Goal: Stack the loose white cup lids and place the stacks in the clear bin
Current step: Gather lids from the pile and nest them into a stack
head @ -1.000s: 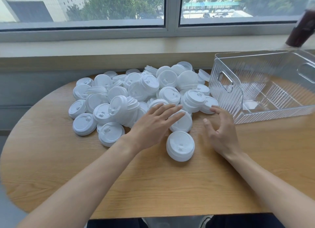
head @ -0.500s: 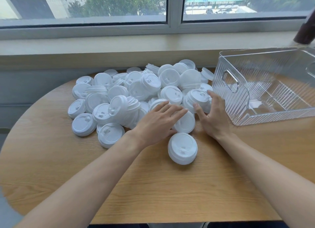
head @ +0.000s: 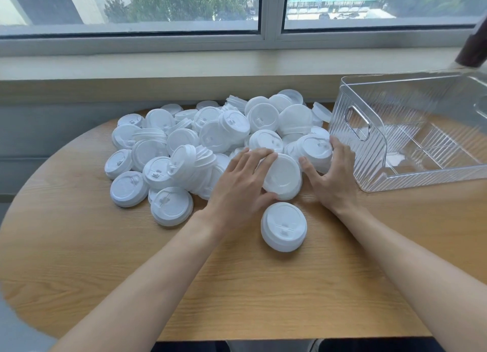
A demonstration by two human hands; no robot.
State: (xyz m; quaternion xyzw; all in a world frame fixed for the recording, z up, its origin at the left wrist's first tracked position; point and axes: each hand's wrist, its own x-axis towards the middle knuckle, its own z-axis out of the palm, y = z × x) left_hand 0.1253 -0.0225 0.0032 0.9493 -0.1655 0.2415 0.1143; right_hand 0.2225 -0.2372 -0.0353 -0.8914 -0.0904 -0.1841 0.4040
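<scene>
Gathering begins: left hand (head: 243, 181) pinches one tilted lid (head: 283, 176), right hand (head: 333, 176) grips a short stack (head: 315, 147); next, nest them squarely

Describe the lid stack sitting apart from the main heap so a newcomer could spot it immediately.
Start at the wooden table and find the big pile of white lids near the window. Come toward the person, between the two forearms: the lone lid stack sits there. Unlike its neighbours, it touches no other lid and neither hand.
</scene>
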